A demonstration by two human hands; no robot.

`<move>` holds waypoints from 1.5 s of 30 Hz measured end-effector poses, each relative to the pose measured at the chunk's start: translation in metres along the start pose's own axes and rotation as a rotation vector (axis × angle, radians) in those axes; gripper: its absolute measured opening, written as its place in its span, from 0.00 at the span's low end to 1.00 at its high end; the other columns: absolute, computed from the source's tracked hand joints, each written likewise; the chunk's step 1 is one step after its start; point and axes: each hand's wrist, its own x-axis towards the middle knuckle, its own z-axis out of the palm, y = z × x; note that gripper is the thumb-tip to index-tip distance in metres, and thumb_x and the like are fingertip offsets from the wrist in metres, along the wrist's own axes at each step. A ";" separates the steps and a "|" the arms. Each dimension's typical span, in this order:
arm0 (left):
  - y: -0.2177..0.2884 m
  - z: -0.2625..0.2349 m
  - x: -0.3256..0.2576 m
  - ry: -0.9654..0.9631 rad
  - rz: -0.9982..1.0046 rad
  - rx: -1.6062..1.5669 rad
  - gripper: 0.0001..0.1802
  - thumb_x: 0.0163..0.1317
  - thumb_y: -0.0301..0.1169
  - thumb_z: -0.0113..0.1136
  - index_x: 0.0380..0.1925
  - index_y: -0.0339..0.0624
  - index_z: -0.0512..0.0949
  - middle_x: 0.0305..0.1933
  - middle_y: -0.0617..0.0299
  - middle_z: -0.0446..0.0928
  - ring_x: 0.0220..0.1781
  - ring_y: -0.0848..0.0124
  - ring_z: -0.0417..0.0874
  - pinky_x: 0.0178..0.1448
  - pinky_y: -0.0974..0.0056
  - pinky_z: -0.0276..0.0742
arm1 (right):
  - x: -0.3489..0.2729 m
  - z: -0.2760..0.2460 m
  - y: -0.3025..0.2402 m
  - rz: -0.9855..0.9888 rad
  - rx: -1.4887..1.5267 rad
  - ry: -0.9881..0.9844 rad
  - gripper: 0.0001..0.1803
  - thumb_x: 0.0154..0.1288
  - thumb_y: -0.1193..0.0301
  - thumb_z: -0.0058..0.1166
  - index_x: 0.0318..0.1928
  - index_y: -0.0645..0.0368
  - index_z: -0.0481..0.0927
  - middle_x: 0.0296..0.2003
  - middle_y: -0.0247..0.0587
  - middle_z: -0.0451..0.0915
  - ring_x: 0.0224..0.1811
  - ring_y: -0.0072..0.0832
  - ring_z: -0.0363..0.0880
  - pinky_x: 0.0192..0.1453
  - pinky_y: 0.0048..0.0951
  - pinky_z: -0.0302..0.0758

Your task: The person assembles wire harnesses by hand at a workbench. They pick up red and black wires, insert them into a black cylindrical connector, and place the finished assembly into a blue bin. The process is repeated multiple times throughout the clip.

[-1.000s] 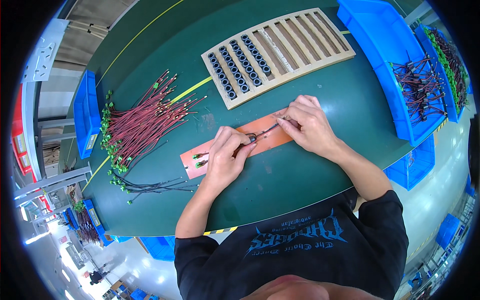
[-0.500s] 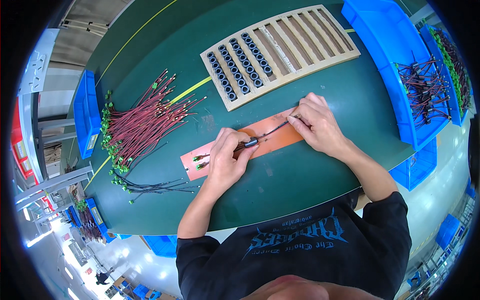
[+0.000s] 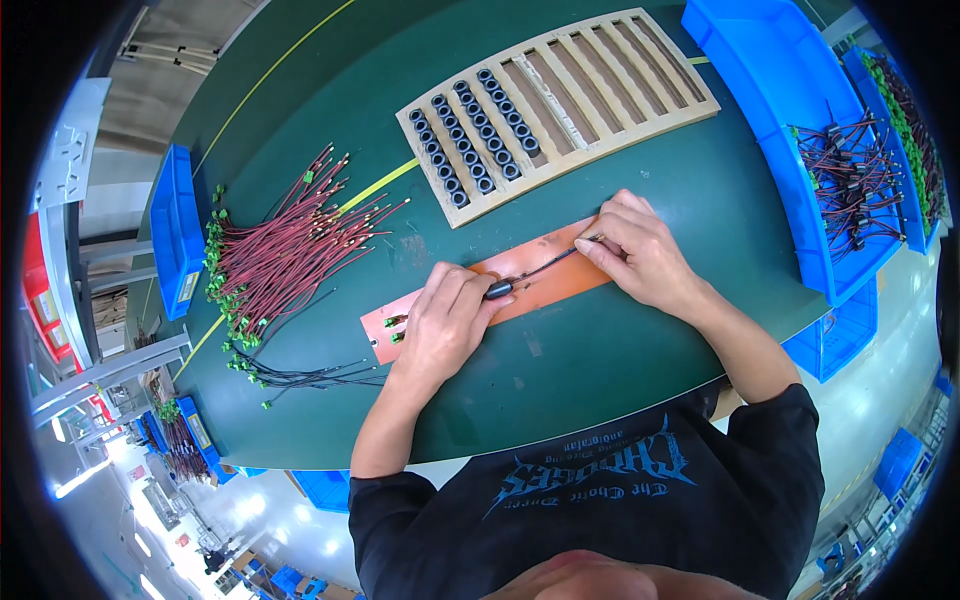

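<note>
On orange strip (image 3: 545, 275), wire (image 3: 545, 267) now straighter.

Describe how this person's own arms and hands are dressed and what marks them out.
Both forearms are bare, and the left hand and right hand wear no gloves, with no rings or watch that I can make out. Short black sleeves end near the elbows, part of a black T-shirt with a blue printed design across the chest.

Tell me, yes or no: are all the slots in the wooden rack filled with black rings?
No. Only the left slots of the wooden rack hold black rings; the slots to the right are bare.
</note>
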 end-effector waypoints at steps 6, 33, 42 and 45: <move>-0.006 0.007 0.001 0.025 0.005 -0.072 0.14 0.51 0.22 0.77 0.36 0.33 0.83 0.37 0.55 0.82 0.39 0.57 0.82 0.43 0.57 0.80 | 0.000 0.000 0.002 -0.013 0.069 0.032 0.06 0.66 0.72 0.66 0.33 0.60 0.83 0.25 0.38 0.73 0.33 0.37 0.72 0.48 0.39 0.71; -0.006 0.010 0.005 0.006 -0.034 -0.201 0.15 0.52 0.24 0.77 0.40 0.34 0.84 0.38 0.54 0.82 0.41 0.56 0.80 0.45 0.57 0.79 | 0.000 0.004 0.003 0.048 0.075 0.059 0.08 0.69 0.69 0.66 0.35 0.60 0.83 0.27 0.38 0.76 0.34 0.35 0.73 0.45 0.37 0.70; -0.001 -0.002 -0.002 -0.010 -0.089 -0.172 0.17 0.54 0.26 0.77 0.44 0.36 0.85 0.42 0.55 0.81 0.48 0.57 0.80 0.51 0.56 0.78 | -0.001 0.005 -0.003 0.121 0.144 0.032 0.07 0.69 0.70 0.66 0.35 0.61 0.84 0.27 0.36 0.77 0.33 0.32 0.71 0.47 0.34 0.69; -0.006 0.004 -0.006 0.024 -0.064 -0.177 0.16 0.54 0.26 0.77 0.43 0.36 0.85 0.41 0.55 0.81 0.47 0.57 0.80 0.51 0.56 0.78 | 0.000 0.001 -0.004 0.093 0.143 0.003 0.07 0.68 0.69 0.67 0.35 0.60 0.85 0.28 0.35 0.79 0.35 0.32 0.73 0.51 0.36 0.69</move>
